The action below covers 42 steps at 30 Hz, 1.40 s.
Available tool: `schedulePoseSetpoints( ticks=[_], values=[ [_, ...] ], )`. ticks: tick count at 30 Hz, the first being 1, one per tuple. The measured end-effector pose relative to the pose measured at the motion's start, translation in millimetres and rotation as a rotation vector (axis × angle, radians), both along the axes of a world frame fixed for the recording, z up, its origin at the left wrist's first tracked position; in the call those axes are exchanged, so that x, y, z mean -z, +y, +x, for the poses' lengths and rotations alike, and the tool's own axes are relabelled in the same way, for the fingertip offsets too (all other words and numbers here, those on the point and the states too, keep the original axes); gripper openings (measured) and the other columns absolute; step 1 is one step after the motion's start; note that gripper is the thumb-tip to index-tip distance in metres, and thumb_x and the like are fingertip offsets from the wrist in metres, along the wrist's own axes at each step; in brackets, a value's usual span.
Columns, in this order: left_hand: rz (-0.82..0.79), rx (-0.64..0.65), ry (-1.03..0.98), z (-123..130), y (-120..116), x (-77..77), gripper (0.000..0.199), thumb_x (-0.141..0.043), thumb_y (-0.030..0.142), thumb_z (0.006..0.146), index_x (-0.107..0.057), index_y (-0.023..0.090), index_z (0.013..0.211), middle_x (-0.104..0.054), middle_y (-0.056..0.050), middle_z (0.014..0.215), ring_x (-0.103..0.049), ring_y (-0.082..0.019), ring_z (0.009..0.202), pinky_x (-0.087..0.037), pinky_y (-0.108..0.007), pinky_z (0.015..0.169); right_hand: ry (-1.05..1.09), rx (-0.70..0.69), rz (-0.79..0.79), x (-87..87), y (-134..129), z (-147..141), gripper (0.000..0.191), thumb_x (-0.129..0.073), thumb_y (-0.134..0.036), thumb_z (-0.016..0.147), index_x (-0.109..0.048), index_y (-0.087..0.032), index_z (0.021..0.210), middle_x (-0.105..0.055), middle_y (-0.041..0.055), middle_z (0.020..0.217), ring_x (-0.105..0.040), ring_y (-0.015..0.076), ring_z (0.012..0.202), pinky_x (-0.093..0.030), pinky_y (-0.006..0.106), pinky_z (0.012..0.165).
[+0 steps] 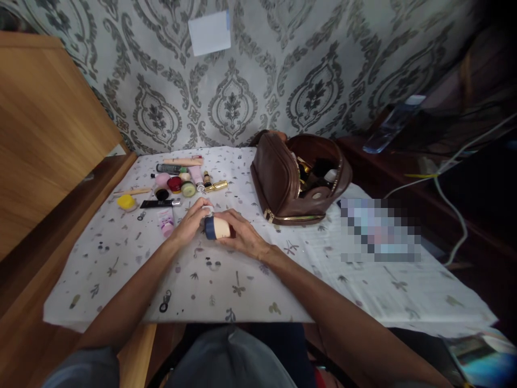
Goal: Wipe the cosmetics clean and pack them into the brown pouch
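Note:
Over the front middle of the table, my right hand [246,234] is closed round a small cream bottle [222,228] with a dark blue end, tilted on its side. A reddish-brown part shows at the bottle's other end, partly behind my fingers. My left hand [190,223] meets the bottle's blue end. Its thumb and fingers pinch a small whitish piece [207,210]; whether this belongs to the bottle I cannot tell. Left of my left hand lie a purple-and-pink tube [165,222] and a black tube [158,203] with a silver end.
Several cosmetics, including a red jar [174,185], a gold tube [217,186] and a yellow sponge [126,202], lie at the back left. An unzipped brown bag [278,178] stands at the back right. Further right lies a blurred-out flat item [379,229]. A wooden panel [52,134] borders the left.

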<state>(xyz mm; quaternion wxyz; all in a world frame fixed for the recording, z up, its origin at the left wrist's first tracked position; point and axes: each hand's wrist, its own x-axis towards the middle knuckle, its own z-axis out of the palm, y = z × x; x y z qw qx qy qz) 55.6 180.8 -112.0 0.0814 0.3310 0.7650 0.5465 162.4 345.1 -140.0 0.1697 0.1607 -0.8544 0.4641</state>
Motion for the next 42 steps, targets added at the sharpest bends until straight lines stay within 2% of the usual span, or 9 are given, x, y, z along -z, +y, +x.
schedulePoseSetpoints(
  ticks=[3, 7, 12, 15, 18, 24, 32, 37, 42],
  values=[
    [-0.036, 0.097, -0.099, 4.8, 1.6, -5.6, 0.020, -0.045, 0.039, 0.092, -0.056, 0.022, 0.093, -0.054, 0.002, 0.080, -0.051, -0.015, 0.075, -0.044, -0.025, 0.069, -0.059, 0.047, -0.037, -2.7, -1.7, 1.4, 0.058, -0.073, -0.039, 0.080, -0.048, -0.022, 0.129, -0.058, 0.0096, 0.116, -0.057, 0.0255, 0.104, -0.049, 0.041, 0.089],
    [-0.048, 0.158, -0.038, 12.9, 1.5, -13.4, 0.032, -0.046, 0.050, 0.093, -0.055, 0.020, 0.094, -0.052, 0.001, 0.083, -0.049, -0.016, 0.079, -0.042, -0.026, 0.072, -0.170, 0.086, -0.119, -8.1, -3.1, 4.6, 0.058, -0.073, -0.046, 0.079, -0.047, -0.020, 0.124, -0.060, 0.0073, 0.107, -0.058, 0.0217, 0.091, -0.049, 0.036, 0.079],
    [-0.117, 0.369, -0.166, 3.8, -9.2, -8.2, 0.069, -0.078, 0.052, 0.069, -0.045, 0.023, 0.122, -0.052, 0.000, 0.096, -0.053, -0.017, 0.082, -0.044, -0.026, 0.069, -0.259, 0.114, -0.252, -8.2, -1.5, 5.1, 0.060, -0.074, -0.050, 0.077, -0.047, -0.022, 0.121, -0.060, 0.0025, 0.095, -0.056, 0.0185, 0.081, -0.048, 0.032, 0.071],
    [-0.196, 0.416, -0.118, -3.1, -13.5, -3.3, 0.082, -0.084, 0.046, 0.065, -0.039, 0.026, 0.131, -0.052, -0.002, 0.105, -0.055, -0.018, 0.088, -0.046, -0.028, 0.072, -0.285, 0.089, -0.369, -4.9, -0.6, 3.3, 0.059, -0.073, -0.052, 0.076, -0.047, -0.021, 0.120, -0.060, 0.0021, 0.093, -0.057, 0.0176, 0.080, -0.048, 0.031, 0.071],
    [-0.216, 0.370, 0.001, -3.0, -12.1, -1.8, 0.078, -0.083, 0.043, 0.066, -0.041, 0.025, 0.129, -0.053, -0.004, 0.110, -0.055, -0.020, 0.092, -0.047, -0.030, 0.076, -0.284, 0.074, -0.433, -3.6, -0.4, 2.0, 0.058, -0.073, -0.053, 0.076, -0.049, -0.021, 0.117, -0.059, 0.0016, 0.091, -0.056, 0.0169, 0.080, -0.047, 0.029, 0.071],
    [-0.192, 0.327, 0.144, 5.0, -5.9, -3.1, 0.055, -0.077, 0.034, 0.072, -0.050, 0.023, 0.119, -0.055, -0.005, 0.110, -0.056, -0.021, 0.097, -0.046, -0.033, 0.082, -0.298, 0.104, -0.367, -7.7, 1.1, 4.2, 0.053, -0.069, -0.054, 0.079, -0.054, -0.018, 0.115, -0.056, -0.0005, 0.082, -0.052, 0.0146, 0.073, -0.042, 0.026, 0.064],
    [-0.157, 0.352, 0.143, 8.1, -5.7, -4.1, 0.055, -0.076, 0.038, 0.074, -0.050, 0.023, 0.121, -0.055, -0.006, 0.113, -0.056, -0.021, 0.098, -0.046, -0.032, 0.081, -0.292, 0.108, -0.336, -5.3, 3.9, 4.0, 0.053, -0.065, -0.057, 0.082, -0.058, -0.016, 0.116, -0.058, 0.0000, 0.082, -0.053, 0.0149, 0.074, -0.041, 0.026, 0.065],
    [-0.091, 0.342, -0.025, 10.1, -2.8, -3.8, 0.056, -0.079, 0.039, 0.072, -0.051, 0.022, 0.118, -0.056, -0.002, 0.101, -0.056, -0.017, 0.087, -0.044, -0.027, 0.072, -0.288, 0.131, -0.347, -5.3, 3.5, 2.7, 0.059, -0.062, -0.058, 0.085, -0.055, -0.016, 0.125, -0.060, 0.0027, 0.088, -0.056, 0.0175, 0.079, -0.046, 0.030, 0.070],
    [0.028, 0.388, -0.266, 9.6, 0.8, 2.9, 0.060, -0.082, 0.040, 0.069, -0.051, 0.022, 0.117, -0.055, 0.001, 0.093, -0.053, -0.014, 0.079, -0.043, -0.023, 0.067, -0.255, 0.053, -0.481, -9.6, 2.1, 6.1, 0.073, -0.068, -0.053, 0.081, -0.037, -0.025, 0.141, -0.058, 0.0042, 0.103, -0.059, 0.0200, 0.092, -0.050, 0.035, 0.081]
  ],
)
